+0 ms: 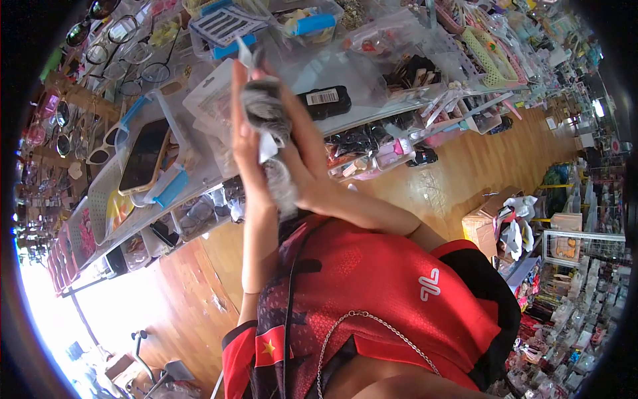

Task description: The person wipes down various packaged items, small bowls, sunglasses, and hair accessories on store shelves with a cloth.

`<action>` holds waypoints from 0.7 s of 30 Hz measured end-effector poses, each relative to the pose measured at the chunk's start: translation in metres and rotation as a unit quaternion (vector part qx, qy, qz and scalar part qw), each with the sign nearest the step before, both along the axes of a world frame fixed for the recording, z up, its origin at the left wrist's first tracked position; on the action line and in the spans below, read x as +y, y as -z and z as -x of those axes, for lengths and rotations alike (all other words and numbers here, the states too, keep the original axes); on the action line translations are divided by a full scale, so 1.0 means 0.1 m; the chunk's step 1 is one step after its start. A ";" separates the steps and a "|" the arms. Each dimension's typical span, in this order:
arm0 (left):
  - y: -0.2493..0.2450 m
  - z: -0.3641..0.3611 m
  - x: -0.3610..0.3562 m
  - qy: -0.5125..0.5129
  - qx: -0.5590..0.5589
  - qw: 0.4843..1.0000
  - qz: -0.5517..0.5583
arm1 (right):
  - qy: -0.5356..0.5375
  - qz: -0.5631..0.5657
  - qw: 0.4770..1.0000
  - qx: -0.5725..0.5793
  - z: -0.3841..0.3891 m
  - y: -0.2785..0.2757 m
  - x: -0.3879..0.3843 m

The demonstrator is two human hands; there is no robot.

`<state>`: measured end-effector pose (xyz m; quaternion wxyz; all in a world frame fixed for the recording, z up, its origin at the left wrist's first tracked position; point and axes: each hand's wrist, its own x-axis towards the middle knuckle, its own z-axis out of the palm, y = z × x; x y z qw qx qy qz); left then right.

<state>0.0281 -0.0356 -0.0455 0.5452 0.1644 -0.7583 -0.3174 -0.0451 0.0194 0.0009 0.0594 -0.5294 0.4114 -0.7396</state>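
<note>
Fingers pointing up and away from my body, my left hand [246,149] and my right hand [306,156] press a grey furry item [266,110] between their palms. Its fluffy grey fur shows at the top and again down by the wrists, with a small white tag [268,147] in the middle. A thin white strip [245,53] sticks up at the fingertips. Just right of my hands, a black item with a barcode label [324,101] lies on the glass shelf. Clear packaging with a white card [211,96] is to the left.
A phone [146,156] rests on a clear bin with blue clips [171,187] at the left. Baskets [488,56] of small goods and a striped card [228,26] line the counter's back. Sunglasses [63,144] hang at far left. A cardboard box [480,229] stands on the wooden floor.
</note>
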 end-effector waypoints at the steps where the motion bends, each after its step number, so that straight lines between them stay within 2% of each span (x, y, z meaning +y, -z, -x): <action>1: -0.20 0.07 0.20 0.087 0.089 0.967 -0.222 | 0.003 -0.007 0.999 0.043 0.13 -0.08 -0.04; 2: -0.42 0.17 0.41 0.168 0.174 0.871 -0.428 | 0.007 -0.013 0.996 0.087 0.28 -0.16 -0.09; 3: -0.43 0.17 0.45 0.208 0.173 0.868 -0.417 | 0.010 -0.020 0.991 0.131 0.35 -0.22 -0.11; 4: -0.44 0.17 0.47 0.248 0.172 0.864 -0.404 | -0.027 -0.048 0.998 0.041 0.34 -0.24 -0.12; 5: -0.48 0.22 0.44 0.220 0.147 0.918 -0.296 | -0.065 -0.075 0.994 -0.050 0.31 -0.26 -0.13; 6: -0.63 0.29 0.51 0.211 0.194 0.925 -0.248 | -0.101 -0.101 0.980 -0.140 0.28 -0.27 -0.13; 7: -0.62 0.28 0.47 0.203 0.199 0.928 -0.239 | -0.100 -0.072 0.983 -0.140 0.24 -0.22 -0.12; 10: -0.71 0.16 0.31 0.146 0.180 0.946 -0.227 | -0.110 -0.135 0.980 -0.095 0.08 0.08 -0.04; 11: -0.70 0.13 0.27 0.108 0.201 0.946 -0.228 | -0.105 -0.113 0.982 -0.113 -0.07 0.06 0.02; 12: -0.71 0.09 0.21 0.131 0.228 0.937 -0.231 | -0.101 -0.089 0.982 -0.132 -0.17 0.04 0.06; 13: -0.64 0.05 0.24 0.174 0.307 0.863 -0.360 | -0.114 -0.048 0.990 -0.069 -0.16 0.01 0.05; 14: -0.57 0.00 0.29 0.211 0.377 0.764 -0.480 | -0.065 -0.047 0.996 0.039 -0.12 -0.04 0.06; 15: -0.56 -0.04 0.29 0.188 0.272 0.837 -0.435 | -0.014 -0.046 0.988 0.147 -0.05 -0.15 0.08; 16: -0.56 -0.06 0.33 0.184 0.256 0.845 -0.431 | 0.038 -0.044 0.966 0.253 0.01 -0.24 0.07; 19: -0.53 -0.05 0.41 0.208 0.188 0.885 -0.372 | -0.002 -0.008 0.984 0.181 0.19 -0.39 -0.10; 21: -0.60 0.00 0.45 0.206 0.149 0.913 -0.320 | -0.084 -0.020 0.996 0.036 0.25 -0.39 -0.20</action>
